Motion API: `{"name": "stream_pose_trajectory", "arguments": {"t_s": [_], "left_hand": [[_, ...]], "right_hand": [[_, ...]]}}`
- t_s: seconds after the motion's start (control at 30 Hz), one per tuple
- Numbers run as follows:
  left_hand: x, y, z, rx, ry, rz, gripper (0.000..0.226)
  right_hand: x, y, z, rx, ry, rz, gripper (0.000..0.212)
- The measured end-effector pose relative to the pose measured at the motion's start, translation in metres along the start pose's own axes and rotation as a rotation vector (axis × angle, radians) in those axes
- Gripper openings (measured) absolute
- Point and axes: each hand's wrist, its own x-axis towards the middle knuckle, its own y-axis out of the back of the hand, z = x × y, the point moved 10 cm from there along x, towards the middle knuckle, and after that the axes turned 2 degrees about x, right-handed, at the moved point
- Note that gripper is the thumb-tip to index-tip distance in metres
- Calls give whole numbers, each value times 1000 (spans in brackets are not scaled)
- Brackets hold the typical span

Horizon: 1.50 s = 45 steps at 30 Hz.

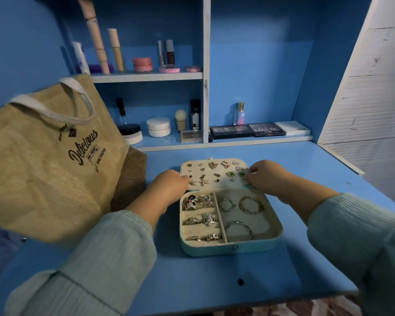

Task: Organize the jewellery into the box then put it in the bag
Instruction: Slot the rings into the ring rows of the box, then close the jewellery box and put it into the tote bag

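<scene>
1. The pale mint, rounded-square jewellery box (230, 246) lies open on the blue desk (192, 288), its cream-lined lid (214, 173) folded back on the far side.
2. The lid's panel carries rows of small earrings (217, 173) — starfish, leaves, hearts and green stones among them.
3. In the box's base, the left part holds chunky silver rings (200, 218) tucked into padded rolls; the right compartment holds silver hoops (241, 214).
4. The left hand (167, 190) grips the lid's left edge, fingers curled round it.
5. The right hand (267, 176) holds the lid's right edge, fingers curled over its rim beside the green earrings.
6. Both arms wear pale green crinkled sleeves (114, 252).
7. Left of the box stands a tan woven jute tote bag (46, 169) with white handles and dark "Delicious" lettering — near the box, not touching it.
8. Beyond the box, blue shelves (146, 76) hold cosmetics: tubes, jars, a small perfume bottle (239, 114) and flat eyeshadow palettes (246, 130).
</scene>
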Motion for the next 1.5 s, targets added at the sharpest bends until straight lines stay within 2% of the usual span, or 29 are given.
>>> {"name": "stream_pose_trajectory", "arguments": {"t_s": [0.3,0.6,0.67,0.73,0.77,0.87,1.0,1.2,1.37,1.5], "left_hand": [[-7,11,11,-143,-72,62,22],[-33,33,21,-292,-107,120,31],[-40,34,21,-334,-105,101,26],[-48,35,19,-366,-90,87,23],[-52,36,18,-379,-81,84,21],[-60,37,13,-473,-36,96,36],[-69,32,8,-606,-15,63,27],[-81,26,-2,-641,14,55,26],[-95,12,-1,-466,-46,10,39],[-105,6,1,-322,-113,41,47]], "right_hand": [[-4,10,5,322,-22,67,26],[-25,27,0,619,-45,45,58],[-34,31,-5,698,-12,29,48],[-46,38,-9,724,22,36,21],[-51,41,-10,726,32,48,15],[-62,46,-2,778,4,85,29],[-79,46,11,912,-82,120,39],[-105,42,19,932,-86,111,34],[-119,32,22,680,-66,83,38],[-127,21,17,469,-18,66,26]]}}
